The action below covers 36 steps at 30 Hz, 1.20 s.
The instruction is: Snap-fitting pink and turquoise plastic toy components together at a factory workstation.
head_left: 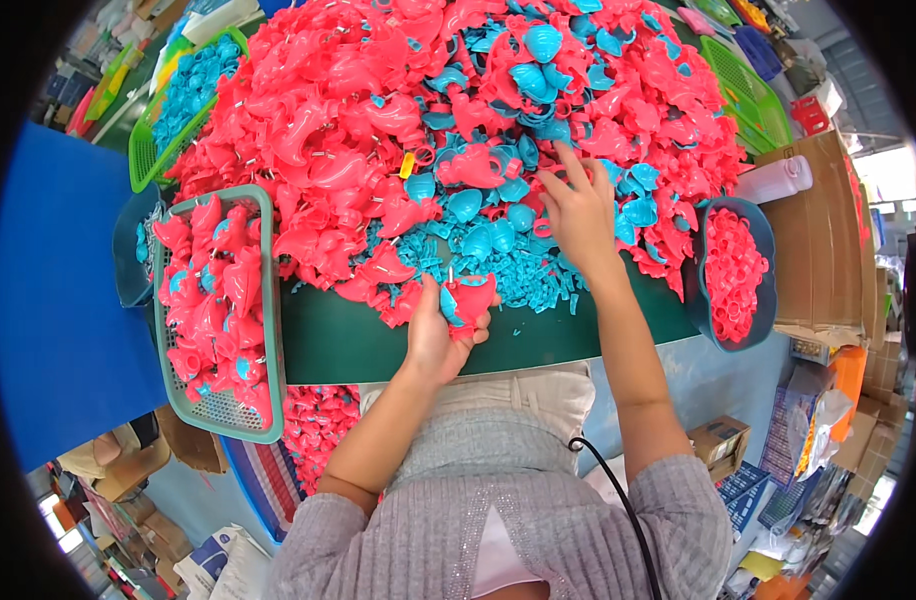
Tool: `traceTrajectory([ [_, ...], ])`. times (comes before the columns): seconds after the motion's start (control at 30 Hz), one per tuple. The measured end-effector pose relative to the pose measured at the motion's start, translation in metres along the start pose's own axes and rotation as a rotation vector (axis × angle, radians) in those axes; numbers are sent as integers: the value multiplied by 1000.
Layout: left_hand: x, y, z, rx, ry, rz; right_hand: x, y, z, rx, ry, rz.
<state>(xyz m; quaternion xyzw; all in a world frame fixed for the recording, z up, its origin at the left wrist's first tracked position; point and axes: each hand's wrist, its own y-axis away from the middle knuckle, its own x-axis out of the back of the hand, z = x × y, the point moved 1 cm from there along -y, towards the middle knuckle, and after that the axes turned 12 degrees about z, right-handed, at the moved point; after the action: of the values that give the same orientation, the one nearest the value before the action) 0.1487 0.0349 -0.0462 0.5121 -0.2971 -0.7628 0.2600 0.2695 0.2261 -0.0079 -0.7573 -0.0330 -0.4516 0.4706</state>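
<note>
The fingers of the left hand (pixel 442 338) are closed around a pink and blue piece (pixel 468 303), which is held up just above the near edge of the heap. The fingers of the right hand (pixel 582 218) are spread and apparently empty; they are reached into the heap beside a blue shell (pixel 553 131), and whether it is touched cannot be told. By appearance, a part is being picked out while the held piece is kept ready. For a shell to be lifted, the spread fingers would need to be drawn together on one alone, without its neighbours being dragged along.

Around the hands, pink parts (pixel 328 165) are heaped across most of the green surface (pixel 323 335), with small blue bits (pixel 526 285) scattered between the wrists. Along the near edge, a bare strip of surface is left, and by it the most open room for the forearms is given. On the left, this strip is bounded by a grey-green basket (pixel 276 330), in which pink pieces with blue patches are piled. On the right, it is closed off by a dark bin (pixel 765 262) of pink rings, with a pale bottle (pixel 775 181) and a cardboard box (pixel 818 240) set beyond. Toward the far side, little room is left by the heap.
</note>
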Motion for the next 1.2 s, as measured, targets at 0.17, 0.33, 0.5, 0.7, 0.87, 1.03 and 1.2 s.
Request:
traceTrajectory([
  [0.17,2,-3,4,-13,30,13,12,7,15,145,-206,-8],
  [0.33,4,-7,9,-41,-1,21,26,20,-4,260,-168,142],
  [0.5,-25,1,17,-182,127,33,54,33,-64,492,-449,115],
  [0.7,-34,10,17,-222,191,2,56,36,-72,430,-644,46],
  [0.87,-32,21,17,-163,102,-95,59,18,-75,193,-673,-177],
  [1.03,-36,22,21,-246,139,-72,57,25,-73,190,-812,-87],
  [1.2,-38,32,21,-249,45,-95,60,19,-77,238,-838,-168],
])
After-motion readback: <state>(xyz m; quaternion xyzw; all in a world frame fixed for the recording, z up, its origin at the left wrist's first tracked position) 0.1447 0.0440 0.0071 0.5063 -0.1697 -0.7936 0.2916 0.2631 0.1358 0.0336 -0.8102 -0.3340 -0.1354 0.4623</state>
